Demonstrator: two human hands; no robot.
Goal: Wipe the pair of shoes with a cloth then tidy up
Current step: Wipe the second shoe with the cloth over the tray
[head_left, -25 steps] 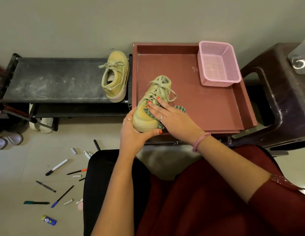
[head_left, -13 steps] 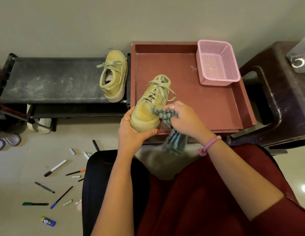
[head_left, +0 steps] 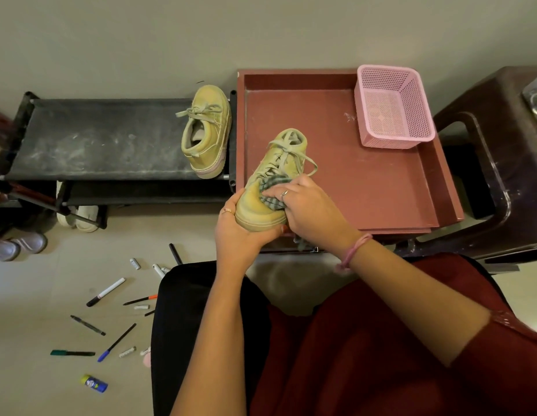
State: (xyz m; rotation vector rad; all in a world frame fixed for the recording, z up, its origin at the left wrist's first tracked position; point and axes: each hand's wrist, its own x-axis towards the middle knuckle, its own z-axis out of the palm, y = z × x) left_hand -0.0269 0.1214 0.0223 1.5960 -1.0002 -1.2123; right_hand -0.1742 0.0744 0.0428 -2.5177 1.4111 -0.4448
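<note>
Yellow-green canvas forms the laced sneaker (head_left: 271, 187) whose toe sits cupped in the left hand (head_left: 238, 235), fingers curled under the sole. Just right of that hand, the right hand (head_left: 309, 208) bunches a green checked cloth (head_left: 271, 195) against the toe's upper (a ring shows). Beyond both hands lies the red-brown tray (head_left: 381, 190); the matching second sneaker (head_left: 207, 130) rests up-left on a black rack (head_left: 96, 139).

The right hand (head_left: 306, 205) covers most of the cloth (head_left: 270, 195); a metal object (head_left: 536, 99) is cut off at upper right.
</note>
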